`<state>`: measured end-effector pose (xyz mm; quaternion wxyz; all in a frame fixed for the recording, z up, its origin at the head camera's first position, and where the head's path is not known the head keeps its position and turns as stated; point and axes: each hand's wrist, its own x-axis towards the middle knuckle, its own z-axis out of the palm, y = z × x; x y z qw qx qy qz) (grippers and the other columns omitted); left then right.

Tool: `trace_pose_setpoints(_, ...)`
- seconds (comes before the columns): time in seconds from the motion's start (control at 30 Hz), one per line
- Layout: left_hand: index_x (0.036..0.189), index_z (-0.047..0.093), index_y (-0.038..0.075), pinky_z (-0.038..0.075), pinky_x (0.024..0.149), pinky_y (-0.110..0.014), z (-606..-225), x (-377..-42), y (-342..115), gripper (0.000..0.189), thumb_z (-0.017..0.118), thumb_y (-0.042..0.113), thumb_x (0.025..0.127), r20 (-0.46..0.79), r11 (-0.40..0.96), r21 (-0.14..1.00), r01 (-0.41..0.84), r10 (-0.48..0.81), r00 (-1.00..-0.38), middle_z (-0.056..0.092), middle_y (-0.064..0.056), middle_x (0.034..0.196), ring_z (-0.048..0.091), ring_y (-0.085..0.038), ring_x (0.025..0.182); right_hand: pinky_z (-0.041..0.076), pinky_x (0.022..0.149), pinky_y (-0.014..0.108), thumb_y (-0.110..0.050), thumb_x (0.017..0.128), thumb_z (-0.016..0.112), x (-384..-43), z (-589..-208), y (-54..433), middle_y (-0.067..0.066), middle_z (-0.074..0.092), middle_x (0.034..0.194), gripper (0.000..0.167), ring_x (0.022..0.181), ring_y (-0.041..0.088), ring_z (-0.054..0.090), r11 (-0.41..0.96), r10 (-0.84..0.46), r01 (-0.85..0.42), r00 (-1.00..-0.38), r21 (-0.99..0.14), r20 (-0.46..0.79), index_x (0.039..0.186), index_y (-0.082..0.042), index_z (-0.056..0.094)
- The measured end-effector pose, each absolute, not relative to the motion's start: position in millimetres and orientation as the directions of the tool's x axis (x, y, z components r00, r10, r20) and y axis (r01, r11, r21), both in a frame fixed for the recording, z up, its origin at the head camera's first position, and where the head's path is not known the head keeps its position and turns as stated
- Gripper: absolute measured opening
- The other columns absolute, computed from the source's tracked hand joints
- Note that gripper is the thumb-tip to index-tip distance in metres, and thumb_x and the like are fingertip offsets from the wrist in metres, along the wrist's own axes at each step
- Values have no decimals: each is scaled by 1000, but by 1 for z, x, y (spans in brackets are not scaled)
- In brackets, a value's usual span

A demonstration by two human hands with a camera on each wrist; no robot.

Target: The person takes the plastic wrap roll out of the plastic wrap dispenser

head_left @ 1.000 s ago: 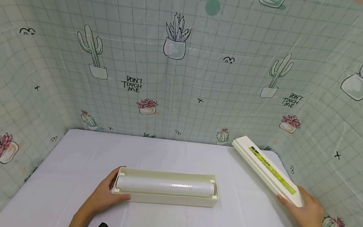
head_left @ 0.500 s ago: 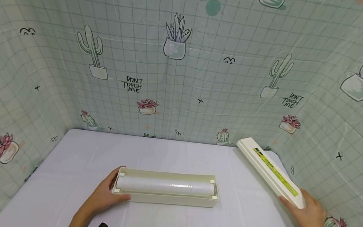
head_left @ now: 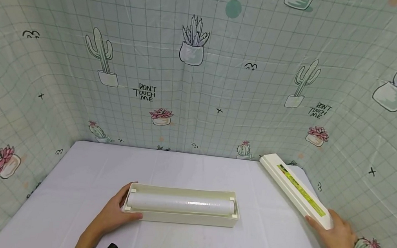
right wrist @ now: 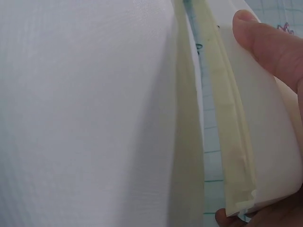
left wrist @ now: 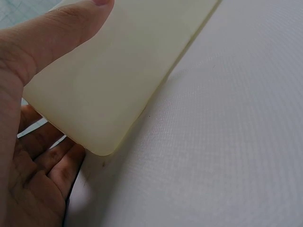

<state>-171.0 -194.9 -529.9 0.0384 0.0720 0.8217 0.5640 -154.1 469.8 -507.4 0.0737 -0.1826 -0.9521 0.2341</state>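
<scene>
A cream plastic cling film dispenser box stands uncovered on the table in the head view. Inside it lies a roll of cling film. My left hand grips the box's left end, thumb on the front wall and fingers behind; the left wrist view shows the thumb against the box wall. On the right, my right hand holds the near end of the long white lid, which has a yellow-green label and slants away to the far left. The right wrist view shows the lid's side under the thumb.
A white cloth covers the table. Its right edge runs beneath the lid. A grid-patterned curtain with printed cacti hangs behind and at both sides. Black wrist devices show at the bottom of the head view, one by each hand.
My right hand and the lid have shifted slightly to the right and a little lower in the head view. The left hand and the box have stayed in place.
</scene>
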Motion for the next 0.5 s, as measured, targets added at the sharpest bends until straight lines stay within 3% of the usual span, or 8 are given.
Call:
trace_pose_setpoints(0.2,161,29,8,52,91,-25,-532,-171,-195,106,92,22,77,11,362,930,69,160,-987,48,-16,154,56,-21,125,19,95,70,-59,91,66,-154,-510,472,45,41,136,93,118,58,37,827,384,320,-922,-462,49,149,8,36)
trace_pose_setpoints(0.5,160,30,9,51,92,-24,-533,-171,-194,106,93,21,76,8,363,929,65,156,-988,48,-14,154,56,-10,121,21,95,70,-61,90,66,-156,-512,473,46,42,138,93,118,60,40,833,380,312,-923,-457,64,146,9,39)
